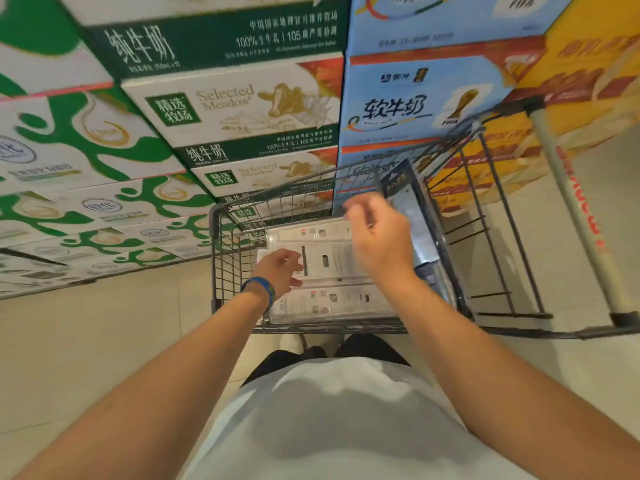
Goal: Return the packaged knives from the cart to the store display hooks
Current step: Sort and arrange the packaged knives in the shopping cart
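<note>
My left hand (281,271), with a blue wristband (262,290), rests on the flat knife packs (337,263) stacked in the wire cart (221,220). My right hand (377,239) hovers above them, blurred, grip unclear. At its 2 o'clock, one dark pack (403,188) stands upright against the cart wall. Milk boxes (235,105) are stacked at 12 o'clock.

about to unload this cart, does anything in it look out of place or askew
One dark blue package stands on edge along the right side of the cart, while the other packages lie flat, white backs up. Nothing looks spilled or torn; the blurred right hand hides some.
</note>
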Demonstrator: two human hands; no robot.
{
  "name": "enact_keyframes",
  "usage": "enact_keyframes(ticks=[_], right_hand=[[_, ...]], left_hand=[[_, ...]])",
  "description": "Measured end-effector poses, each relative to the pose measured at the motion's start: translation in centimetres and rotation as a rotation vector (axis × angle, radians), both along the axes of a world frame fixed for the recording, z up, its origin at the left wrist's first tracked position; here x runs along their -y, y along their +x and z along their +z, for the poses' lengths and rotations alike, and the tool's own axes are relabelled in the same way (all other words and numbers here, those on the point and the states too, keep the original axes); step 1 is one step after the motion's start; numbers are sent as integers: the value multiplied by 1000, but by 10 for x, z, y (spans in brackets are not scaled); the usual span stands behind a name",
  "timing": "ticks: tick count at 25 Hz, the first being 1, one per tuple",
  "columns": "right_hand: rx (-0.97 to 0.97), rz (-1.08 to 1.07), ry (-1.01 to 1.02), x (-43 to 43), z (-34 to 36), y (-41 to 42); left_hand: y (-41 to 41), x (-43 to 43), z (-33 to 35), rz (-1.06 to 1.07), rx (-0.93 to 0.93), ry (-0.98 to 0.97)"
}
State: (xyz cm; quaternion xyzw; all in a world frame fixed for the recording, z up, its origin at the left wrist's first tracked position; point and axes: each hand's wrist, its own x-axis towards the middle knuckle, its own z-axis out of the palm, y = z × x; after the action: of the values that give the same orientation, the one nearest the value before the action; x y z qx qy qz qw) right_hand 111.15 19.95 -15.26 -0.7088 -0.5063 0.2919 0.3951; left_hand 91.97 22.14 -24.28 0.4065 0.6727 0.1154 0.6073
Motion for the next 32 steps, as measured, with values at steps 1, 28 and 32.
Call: enact_keyframes(ticks=[1, 28, 32], right_hand=[[-4, 112, -97, 0, -10, -15], [49, 321, -1029, 36, -208, -12], [38, 345, -1046, 47, -218, -10]], left_hand=[[-10, -3, -9, -37, -57, -19], [-17, -57, -220, -1340, -994, 350], [-7, -58, -233, -1363, -1010, 356]])
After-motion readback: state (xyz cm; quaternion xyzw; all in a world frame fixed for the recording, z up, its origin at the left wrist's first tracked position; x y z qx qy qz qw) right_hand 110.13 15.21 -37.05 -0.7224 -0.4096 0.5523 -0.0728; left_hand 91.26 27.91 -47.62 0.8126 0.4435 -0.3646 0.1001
